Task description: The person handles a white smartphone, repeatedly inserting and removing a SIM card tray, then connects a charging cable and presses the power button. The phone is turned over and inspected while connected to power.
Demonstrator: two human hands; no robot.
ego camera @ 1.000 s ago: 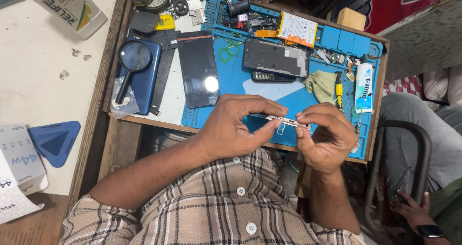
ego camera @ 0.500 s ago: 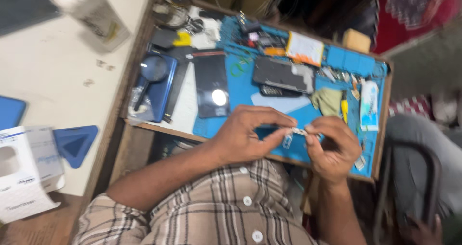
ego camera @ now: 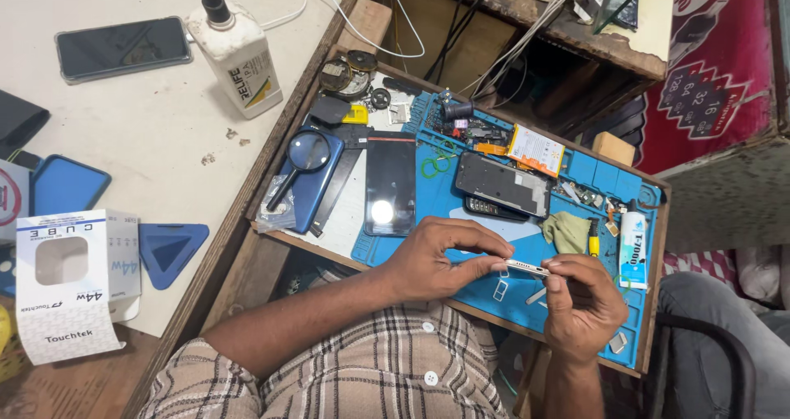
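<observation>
Both my hands hold a small silvery phone part point(ego camera: 527, 267) between the fingertips, just above the near edge of a blue work mat point(ego camera: 444, 201). My left hand point(ego camera: 440, 260) pinches its left end. My right hand point(ego camera: 583, 302) pinches its right end. On the mat behind lie a dark phone point(ego camera: 390, 183) with a glare spot, an opened phone body point(ego camera: 503, 184), a pale battery point(ego camera: 536, 150) and a green cloth point(ego camera: 566, 231).
A magnifying glass point(ego camera: 298, 162) rests on a blue phone at the tray's left. A white glue tube point(ego camera: 633, 250) lies at the mat's right. The white counter at left carries a bottle point(ego camera: 236, 49), a black phone point(ego camera: 122, 48), a white box point(ego camera: 76, 278) and a blue triangular pick point(ego camera: 170, 251).
The view has swung and come closer. My hands stay together on the small part, low over the mat's near edge.
</observation>
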